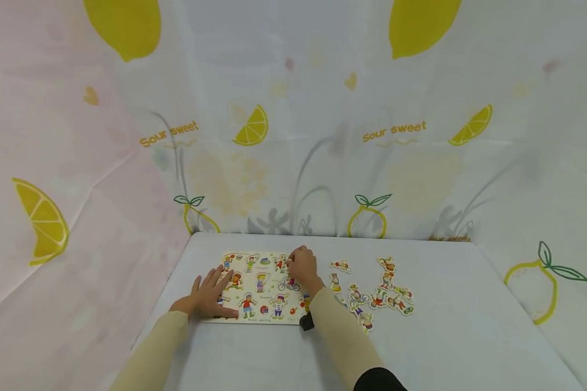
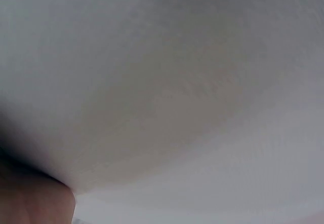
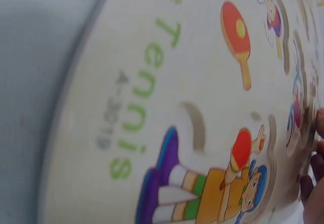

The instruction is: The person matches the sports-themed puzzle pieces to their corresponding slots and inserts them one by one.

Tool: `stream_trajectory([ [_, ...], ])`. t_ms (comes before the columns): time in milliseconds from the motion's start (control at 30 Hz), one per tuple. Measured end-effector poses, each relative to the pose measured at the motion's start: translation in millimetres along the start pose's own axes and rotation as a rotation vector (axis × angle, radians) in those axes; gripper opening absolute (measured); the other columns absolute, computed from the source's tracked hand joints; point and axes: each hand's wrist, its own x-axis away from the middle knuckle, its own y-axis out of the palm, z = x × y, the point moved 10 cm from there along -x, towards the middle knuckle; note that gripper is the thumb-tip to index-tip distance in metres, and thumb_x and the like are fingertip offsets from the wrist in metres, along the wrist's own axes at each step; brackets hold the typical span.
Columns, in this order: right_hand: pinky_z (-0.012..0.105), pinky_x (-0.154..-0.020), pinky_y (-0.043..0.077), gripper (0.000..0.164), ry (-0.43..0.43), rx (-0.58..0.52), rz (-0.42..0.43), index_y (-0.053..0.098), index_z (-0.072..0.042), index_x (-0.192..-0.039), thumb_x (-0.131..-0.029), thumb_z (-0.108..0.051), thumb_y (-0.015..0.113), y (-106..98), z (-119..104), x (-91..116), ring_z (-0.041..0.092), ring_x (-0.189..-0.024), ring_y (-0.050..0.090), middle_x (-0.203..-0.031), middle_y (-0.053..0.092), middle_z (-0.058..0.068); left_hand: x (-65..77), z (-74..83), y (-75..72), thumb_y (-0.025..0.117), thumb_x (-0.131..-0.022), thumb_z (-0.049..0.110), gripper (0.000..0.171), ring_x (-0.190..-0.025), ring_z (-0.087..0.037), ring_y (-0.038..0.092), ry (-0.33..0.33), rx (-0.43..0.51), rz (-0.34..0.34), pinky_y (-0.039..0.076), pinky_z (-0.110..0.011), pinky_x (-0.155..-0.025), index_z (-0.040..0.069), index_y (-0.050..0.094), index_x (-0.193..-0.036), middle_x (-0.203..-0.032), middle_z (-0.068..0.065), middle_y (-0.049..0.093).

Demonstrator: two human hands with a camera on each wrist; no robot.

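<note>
A cream puzzle board (image 1: 269, 320) printed with children playing sports lies on the white table. My left hand (image 1: 207, 293) rests with spread fingers over its left side; in the left wrist view only a bit of skin (image 2: 38, 206) shows at the lower corner. At the board's upper right, my right hand (image 1: 303, 267) has its fingers bent and pinches a small puzzle piece (image 1: 281, 264), largely covered by the fingertips. Up close in the right wrist view are a table tennis player (image 3: 207, 193) and a printed paddle (image 3: 237, 36), with fingers (image 3: 311, 183) at the right edge.
Loose figure-shaped puzzle pieces (image 1: 357, 294) lie scattered right of the board, with one piece (image 1: 341, 266) apart near the back. The white table (image 1: 469, 326) meets a lemon-print backdrop (image 1: 293, 179) behind and at the sides.
</note>
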Motion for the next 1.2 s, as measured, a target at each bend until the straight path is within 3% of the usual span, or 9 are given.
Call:
stream_trajectory([
  [333,0.056,-0.091,0.048,0.013,0.078,-0.04,0.061,0.075,-0.013,-0.091,-0.092,-0.025,0.071,13,-3,12,0.035,-0.098,0.062,-0.107,0.066,0.01,13.2,11.5,-4.3,0.067,-0.066,0.082,0.127,-0.149,-0.051,0.003,0.013,0.004,-0.05,-0.005,-0.073,-0.112,0.012,0.017,-0.159,-0.164,-0.026,0.002],
  [567,0.058,-0.09,0.048,0.012,0.06,-0.036,0.11,0.076,-0.014,-0.094,-0.09,-0.024,0.073,6,-10,18,0.037,-0.099,0.062,-0.108,0.068,0.009,13.7,22.5,-9.0,0.07,-0.069,0.077,0.123,-0.15,-0.048,0.004,0.005,-0.012,-0.06,0.0,-0.071,-0.114,0.013,0.017,-0.159,-0.165,-0.023,0.002],
  [867,0.062,-0.089,0.047,0.009,0.019,-0.123,0.132,0.076,-0.011,-0.093,-0.089,-0.019,0.074,-1,-17,17,0.039,-0.099,0.062,-0.105,0.07,0.01,4.0,7.5,0.1,0.066,-0.065,0.083,0.127,-0.151,-0.046,0.001,-0.001,-0.01,-0.037,-0.005,-0.07,-0.114,0.015,0.016,-0.159,-0.166,-0.021,0.0],
  [1200,0.06,-0.095,0.045,0.012,0.054,-0.147,0.127,0.077,-0.011,-0.095,-0.089,-0.021,0.074,3,-17,10,0.04,-0.108,0.06,-0.117,0.068,0.01,5.5,2.8,-4.9,0.067,-0.064,0.084,0.128,-0.152,-0.044,-0.001,-0.019,0.003,-0.021,-0.006,-0.068,-0.115,0.017,0.015,-0.16,-0.166,-0.018,-0.001],
])
